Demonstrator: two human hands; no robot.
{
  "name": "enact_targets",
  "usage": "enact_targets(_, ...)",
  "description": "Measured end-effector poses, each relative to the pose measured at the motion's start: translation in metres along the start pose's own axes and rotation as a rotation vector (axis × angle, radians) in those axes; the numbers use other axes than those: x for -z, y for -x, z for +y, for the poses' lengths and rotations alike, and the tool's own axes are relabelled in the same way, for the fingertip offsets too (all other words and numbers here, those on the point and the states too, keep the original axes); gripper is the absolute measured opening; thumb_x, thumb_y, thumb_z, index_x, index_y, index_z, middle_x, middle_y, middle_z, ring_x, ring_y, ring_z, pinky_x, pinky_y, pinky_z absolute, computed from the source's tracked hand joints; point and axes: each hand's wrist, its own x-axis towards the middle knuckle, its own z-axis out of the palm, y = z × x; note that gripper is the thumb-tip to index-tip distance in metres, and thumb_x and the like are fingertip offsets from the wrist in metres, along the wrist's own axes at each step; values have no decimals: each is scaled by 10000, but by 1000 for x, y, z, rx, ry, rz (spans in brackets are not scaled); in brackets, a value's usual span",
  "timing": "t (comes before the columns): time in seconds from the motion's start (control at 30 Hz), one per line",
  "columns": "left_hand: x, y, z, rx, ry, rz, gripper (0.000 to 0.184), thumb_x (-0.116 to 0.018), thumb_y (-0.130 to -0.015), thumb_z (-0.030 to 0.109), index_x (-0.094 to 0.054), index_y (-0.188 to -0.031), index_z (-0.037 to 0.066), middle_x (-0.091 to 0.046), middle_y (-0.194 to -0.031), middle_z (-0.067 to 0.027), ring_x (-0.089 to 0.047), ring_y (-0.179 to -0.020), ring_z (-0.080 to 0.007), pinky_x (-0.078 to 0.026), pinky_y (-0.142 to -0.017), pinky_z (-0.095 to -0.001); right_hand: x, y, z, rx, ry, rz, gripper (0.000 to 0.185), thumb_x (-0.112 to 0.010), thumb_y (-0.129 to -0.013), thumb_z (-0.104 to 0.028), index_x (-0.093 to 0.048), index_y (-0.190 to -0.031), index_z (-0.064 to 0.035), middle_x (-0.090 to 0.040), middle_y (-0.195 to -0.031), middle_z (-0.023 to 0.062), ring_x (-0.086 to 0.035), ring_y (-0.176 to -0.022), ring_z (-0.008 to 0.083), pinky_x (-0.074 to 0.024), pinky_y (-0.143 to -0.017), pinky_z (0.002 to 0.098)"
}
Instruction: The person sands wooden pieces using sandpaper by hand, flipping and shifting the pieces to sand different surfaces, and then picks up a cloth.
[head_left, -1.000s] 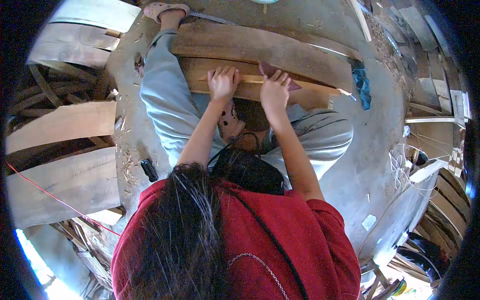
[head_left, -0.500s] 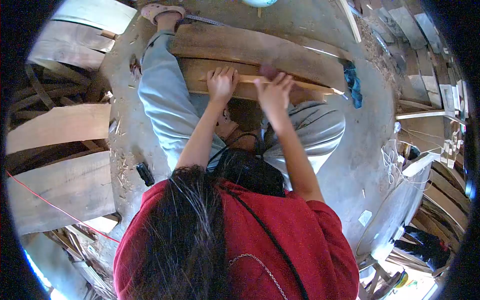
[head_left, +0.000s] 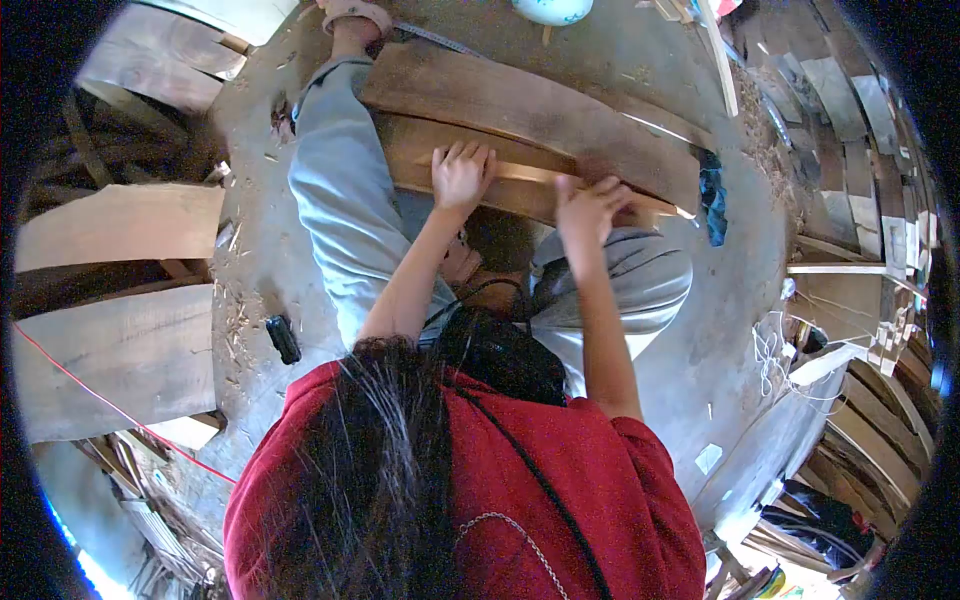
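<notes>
Head view: The wooden strip (head_left: 527, 173) lies lengthwise over the front board (head_left: 412, 142), in front of the person. A wide board (head_left: 500, 98) lies just beyond it.

Left hand (head_left: 463, 180): set palm down on the strip, toward its left end. The fingers are slightly spread and bent over the wood. Whether this grip closes around the strip cannot be determined; the underside is hidden.

Right hand (head_left: 590, 212): positioned over the strip, toward its right end, and blurred. The fingers extend forward with the thumb apart. A blurred reddish-brown piece (head_left: 602, 170) shows at the fingers; whether this grip has hold of it cannot be determined.

Surroundings: A blue cloth (head_left: 712, 203) lies on the floor (head_left: 740, 300), near the strip's right end.
</notes>
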Motion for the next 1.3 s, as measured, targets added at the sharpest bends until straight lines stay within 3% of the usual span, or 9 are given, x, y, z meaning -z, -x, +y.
enact_targets(0.03, -1, 0, 0, -22, 0, 61, 180, -580, -838, 217, -597, -703, 100, -616, -742, -53, -591, -753, -226, -402, -722, -376, 13, 9, -28, 85, 264, -198, 1030, -258, -886, -680, -175, -1309, 256, -200, -1413, 386, -133, -1325, 553, -56, -1118, 557)
enact_targets(0.2, 0, 1, -2, -34, 31, 68, 180, -579, -838, 222, -598, -700, 106, -615, -739, -47, -589, -752, -217, -407, -732, -369, 17, -4, 9, 44, -3, -121, 981, -303, -899, -646, -195, -1324, 232, -196, -1413, 390, -110, -1332, 553, -97, -1121, 537)
enact_targets(0.37, -3, 1, 0, -2, 55, 89, 175, -581, -832, 222, -594, -699, 109, -610, -737, -42, -587, -755, -211, -410, -738, -361, 21, -63, 110, -335, 176, -313, 1013, -279, -895, -664, -88, -1346, 223, -108, -1410, 426, -102, -1317, 576, -149, -1106, 543)
enact_targets(0.57, -3, 0, -2, -4, 40, 34, 138, -584, -828, 228, -613, -760, 111, -621, -781, -36, -593, -785, -217, -409, -755, -369, 19, -13, 14, -136, 175, -246, 1056, -263, -884, -687, -50, -1328, 247, -137, -1373, 463, -173, -1285, 599, -225, -1085, 531)
enact_targets(0.63, -4, 3, -3, 37, 35, -86, 181, -583, -831, 255, -675, -880, 106, -659, -877, -41, -607, -840, -231, -410, -787, -393, 34, -23, 15, -201, 143, -271, 1055, -247, -886, -687, -67, -1317, 259, -146, -1356, 479, -210, -1273, 597, -246, -1078, 524)
enact_targets(0.87, -5, 0, -3, -17, 60, 128, 126, -596, -801, 194, -579, -708, 110, -593, -738, -33, -569, -729, -213, -404, -730, -352, 9, -90, 128, -303, 311, -405, 989, -156, -896, -681, -322, -1289, 212, -211, -1350, 464, -220, -1307, 542, -224, -1080, 553)
enact_targets(1.07, -6, 1, -1, 3, 57, 141, 118, -599, -797, 190, -583, -714, 108, -600, -749, -31, -568, -731, -206, -403, -731, -347, 34, -16, 1, -211, 122, -257, 1045, -266, -876, -695, -109, -1341, 228, -83, -1396, 447, -310, -1253, 554, -343, -1039, 481)
enact_targets(1.23, -5, -1, 1, 24, 64, 120, 122, -599, -798, 198, -587, -714, 109, -599, -742, -29, -569, -731, -198, -400, -720, -344, 44, -31, 16, -288, -14, -343, 1065, -267, -871, -702, -103, -1326, 247, -72, -1398, 449, -247, -1283, 561, -326, -1050, 488)
enact_targets(1.3, -5, 1, 0, 20, 61, 101, 130, -599, -799, 198, -588, -708, 107, -597, -738, -29, -569, -732, -199, -400, -719, -344, 6, -58, 76, -301, 259, -313, 1074, -259, -868, -708, -110, -1318, 256, -80, -1395, 452, -218, -1302, 549, -299, -1059, 509)
